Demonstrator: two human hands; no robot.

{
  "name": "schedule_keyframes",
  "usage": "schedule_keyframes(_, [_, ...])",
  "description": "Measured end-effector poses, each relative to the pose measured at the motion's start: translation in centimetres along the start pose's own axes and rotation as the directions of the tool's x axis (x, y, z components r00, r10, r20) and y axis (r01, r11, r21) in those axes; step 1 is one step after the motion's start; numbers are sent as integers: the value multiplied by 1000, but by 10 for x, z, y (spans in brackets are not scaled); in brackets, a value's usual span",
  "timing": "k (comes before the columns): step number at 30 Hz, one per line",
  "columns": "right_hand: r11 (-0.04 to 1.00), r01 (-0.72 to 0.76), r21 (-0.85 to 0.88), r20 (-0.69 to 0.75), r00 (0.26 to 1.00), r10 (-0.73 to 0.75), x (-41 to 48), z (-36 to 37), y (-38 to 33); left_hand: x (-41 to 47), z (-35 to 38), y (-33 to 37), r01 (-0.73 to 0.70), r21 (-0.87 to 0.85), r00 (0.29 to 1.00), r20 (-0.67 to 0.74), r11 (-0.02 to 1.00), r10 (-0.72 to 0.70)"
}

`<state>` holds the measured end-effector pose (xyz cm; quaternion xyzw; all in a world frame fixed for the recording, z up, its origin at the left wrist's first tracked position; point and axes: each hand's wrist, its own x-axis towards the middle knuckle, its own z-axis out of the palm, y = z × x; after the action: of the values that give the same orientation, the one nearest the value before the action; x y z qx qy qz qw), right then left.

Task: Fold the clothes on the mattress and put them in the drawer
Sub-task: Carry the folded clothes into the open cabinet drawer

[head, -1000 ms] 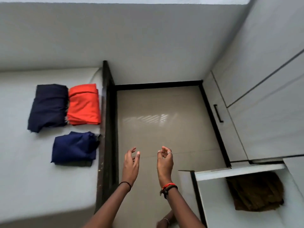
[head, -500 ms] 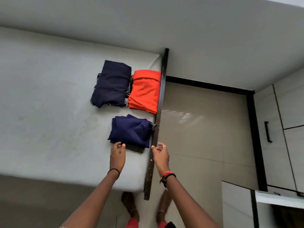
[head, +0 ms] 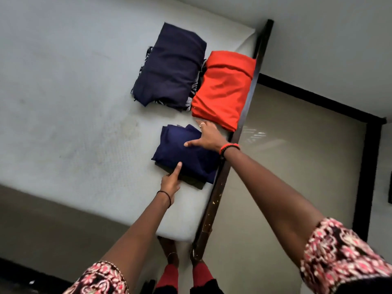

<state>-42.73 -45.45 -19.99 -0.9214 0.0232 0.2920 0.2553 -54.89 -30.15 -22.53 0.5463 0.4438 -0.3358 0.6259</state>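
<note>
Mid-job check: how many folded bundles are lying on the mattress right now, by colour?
dark navy bundle: 1
orange bundle: 1
blue bundle: 1
Total: 3

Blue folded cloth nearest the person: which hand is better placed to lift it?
Probably left. The left hand is at the near edge of the blue cloth, thumb on top, fingers hidden; the right hand lies flat on top.
</note>
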Motion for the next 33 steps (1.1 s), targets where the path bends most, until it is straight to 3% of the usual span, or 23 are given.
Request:
schedule_keyframes(4, [998,-13,-66,172,985,24,29,4,6,19,14,-3,-34,-192,997,-78,981,20])
schedule_keyframes(8, [999,-24,-42,178,984,31,41,11,13,23,22,2,-38,-337,999,-22,941,32])
schedule_keyframes(18, [952,-182,244,401,913,71,29,7,16,21,12,24,-27,-324,994,91,945,60])
schedule_keyframes(24, [823,-220,524,296,953,66,-13,-4,17,-6,8,44,-107,-228,989,75,968,127])
schedule_keyframes(33, [549,-223,806,125,969,211,-107,-36,21,-82,31,80,-223,152,974,78,963,213])
